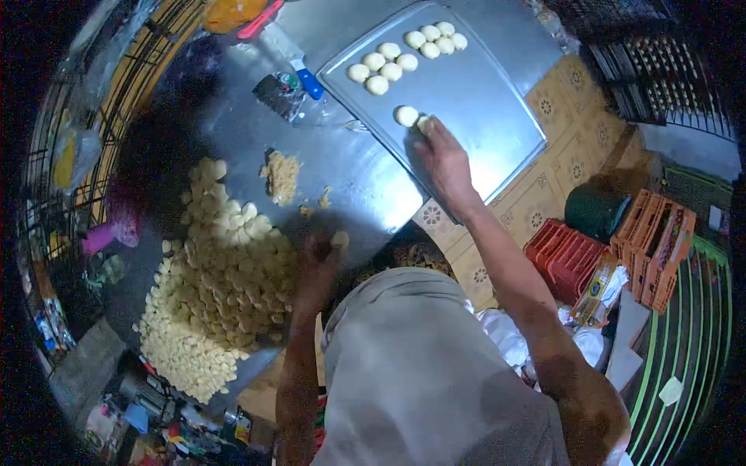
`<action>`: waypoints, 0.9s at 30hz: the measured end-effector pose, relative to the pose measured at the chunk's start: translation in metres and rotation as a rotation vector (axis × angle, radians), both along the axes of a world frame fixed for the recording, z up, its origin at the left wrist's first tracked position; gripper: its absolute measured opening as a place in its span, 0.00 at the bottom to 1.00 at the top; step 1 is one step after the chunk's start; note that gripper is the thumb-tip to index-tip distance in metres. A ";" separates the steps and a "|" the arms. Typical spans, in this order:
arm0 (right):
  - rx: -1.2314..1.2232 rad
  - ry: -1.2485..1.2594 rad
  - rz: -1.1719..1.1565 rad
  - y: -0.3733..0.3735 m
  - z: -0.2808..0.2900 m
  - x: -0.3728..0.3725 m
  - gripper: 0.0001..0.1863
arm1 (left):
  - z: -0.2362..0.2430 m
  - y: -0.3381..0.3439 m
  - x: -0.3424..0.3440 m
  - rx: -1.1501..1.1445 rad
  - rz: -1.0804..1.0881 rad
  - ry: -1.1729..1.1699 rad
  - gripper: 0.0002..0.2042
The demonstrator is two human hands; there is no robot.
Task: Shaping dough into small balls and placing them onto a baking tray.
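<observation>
My right hand (445, 155) reaches over a metal baking tray (474, 116), its fingers closed around a pale dough ball (423, 124). Just left of that piece sits another round dough ball (406, 116). Farther up the tray, more balls stand in two clusters, one cluster (382, 68) to the left and one (435, 40) at the far end. My left hand (317, 260) is in shadow beside a big heap of flattened dough pieces (233, 272) on the metal table. A small dough piece (339, 239) shows at its fingertips; the fingers themselves are dim.
Crumbly filling (280, 176) lies on the table above the heap. A blue-handled scraper (309, 82) and a dark flat packet (280, 95) are left of the tray. Red crates (566, 259) and orange crates (651, 248) stand on the tiled floor at right, near a loaded rack (668, 78).
</observation>
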State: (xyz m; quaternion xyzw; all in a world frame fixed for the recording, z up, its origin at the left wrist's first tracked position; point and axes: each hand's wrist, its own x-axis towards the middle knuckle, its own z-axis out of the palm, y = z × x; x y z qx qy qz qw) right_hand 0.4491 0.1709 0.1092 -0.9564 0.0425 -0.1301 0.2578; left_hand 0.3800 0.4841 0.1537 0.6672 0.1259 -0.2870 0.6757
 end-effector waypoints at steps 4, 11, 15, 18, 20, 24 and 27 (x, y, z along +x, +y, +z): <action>-0.179 -0.172 -0.002 0.006 -0.029 -0.009 0.17 | -0.007 0.011 0.012 0.003 -0.225 -0.057 0.20; 0.216 0.382 0.323 0.084 -0.032 -0.013 0.11 | -0.073 0.045 -0.035 -0.223 -0.036 -0.042 0.22; -0.266 0.015 0.539 0.160 -0.031 -0.026 0.15 | -0.080 0.063 -0.045 -0.378 0.075 0.004 0.19; 0.142 0.331 0.439 0.171 -0.057 -0.024 0.18 | -0.045 0.077 -0.036 0.144 -0.251 -0.028 0.15; 0.277 0.446 0.423 0.182 -0.054 -0.023 0.19 | -0.039 0.083 -0.040 0.325 -0.335 -0.024 0.14; -0.062 0.126 0.609 0.216 -0.011 -0.010 0.22 | -0.045 0.085 -0.048 0.208 -0.025 -0.312 0.17; -0.027 0.120 0.649 0.203 -0.024 0.002 0.22 | -0.047 0.074 -0.040 0.308 -0.020 -0.249 0.17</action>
